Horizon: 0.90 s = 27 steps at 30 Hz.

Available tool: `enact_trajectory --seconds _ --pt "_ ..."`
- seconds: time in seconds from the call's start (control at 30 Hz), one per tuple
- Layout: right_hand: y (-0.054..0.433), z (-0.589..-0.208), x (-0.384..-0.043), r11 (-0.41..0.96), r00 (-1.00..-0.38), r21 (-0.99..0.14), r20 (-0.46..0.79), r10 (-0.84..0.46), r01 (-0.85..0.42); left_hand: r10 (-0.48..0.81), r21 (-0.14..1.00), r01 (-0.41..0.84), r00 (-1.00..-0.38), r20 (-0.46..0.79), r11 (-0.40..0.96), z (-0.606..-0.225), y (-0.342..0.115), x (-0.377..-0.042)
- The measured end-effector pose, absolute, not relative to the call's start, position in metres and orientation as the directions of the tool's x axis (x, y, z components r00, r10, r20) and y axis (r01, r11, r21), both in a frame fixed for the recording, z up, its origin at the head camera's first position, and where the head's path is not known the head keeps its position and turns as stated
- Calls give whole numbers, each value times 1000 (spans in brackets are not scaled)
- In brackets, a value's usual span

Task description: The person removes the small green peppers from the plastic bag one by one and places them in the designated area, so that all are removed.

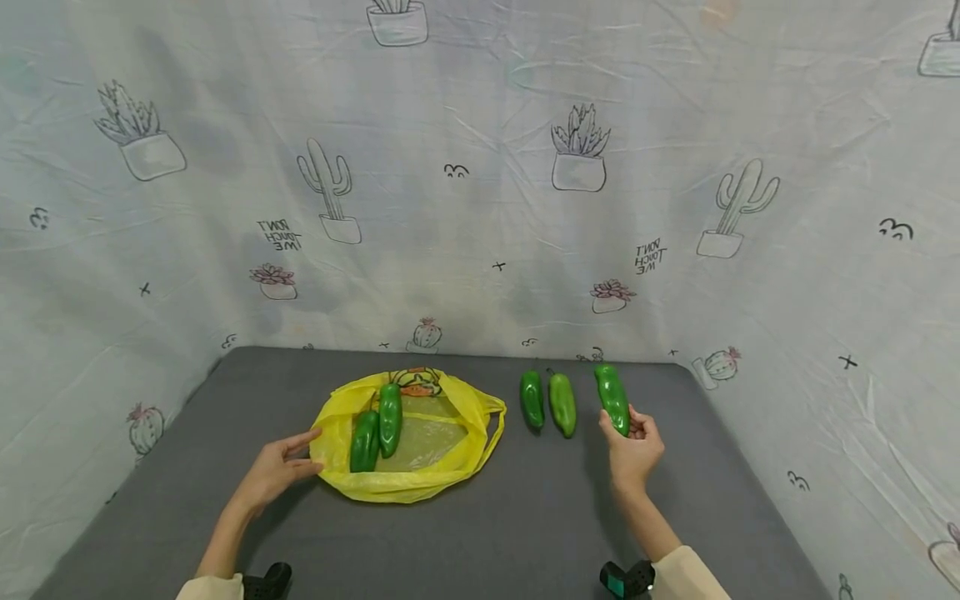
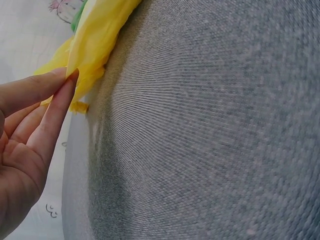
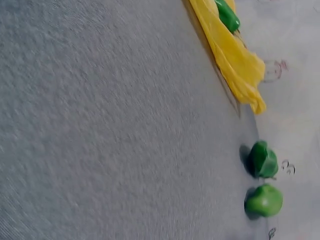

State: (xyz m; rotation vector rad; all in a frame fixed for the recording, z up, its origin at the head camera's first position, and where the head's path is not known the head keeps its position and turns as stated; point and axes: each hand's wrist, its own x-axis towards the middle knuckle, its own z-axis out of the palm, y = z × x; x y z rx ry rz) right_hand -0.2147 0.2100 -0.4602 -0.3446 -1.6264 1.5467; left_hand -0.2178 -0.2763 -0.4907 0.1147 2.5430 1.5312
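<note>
From where I stood, the person's left hand [image 1: 273,471] had the edge of a yellow plastic bag [image 1: 408,486] pinched between thumb and finger. The bag lay just to that hand's right, its mouth spread wide, with two green peppers [image 1: 390,421] inside, side by side, on the part nearer the left hand. The right hand [image 1: 633,446] was grasping another pepper [image 1: 612,398] by its near end, thumb on one side and curled fingers on the other, the far end pointing away. Between the bag and the right hand, nearer the latter, a dark green pepper [image 1: 532,398] and a lighter green one [image 1: 562,404] lay on the grey tabletop [image 1: 525,533]. Beyond both hands hung a pale cloth [image 1: 495,108] printed with potted cacti.
</note>
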Motion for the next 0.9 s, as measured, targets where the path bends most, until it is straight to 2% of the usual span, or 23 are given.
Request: enact_trajectory --seconds 0.23,0.67,0.9 --pt "235 -491 -240 176 -575 -936 328 749 -304 164 881 -15 -981 -104 472 -487 -276 -217" --pt "247 -504 -248 205 -602 -928 360 713 -312 164 867 60 -986 -25 495 -490 -277 -215" --pt "247 -514 -255 265 -595 -934 358 720 -241 170 869 69 -985 -17 489 -492 -276 -214"
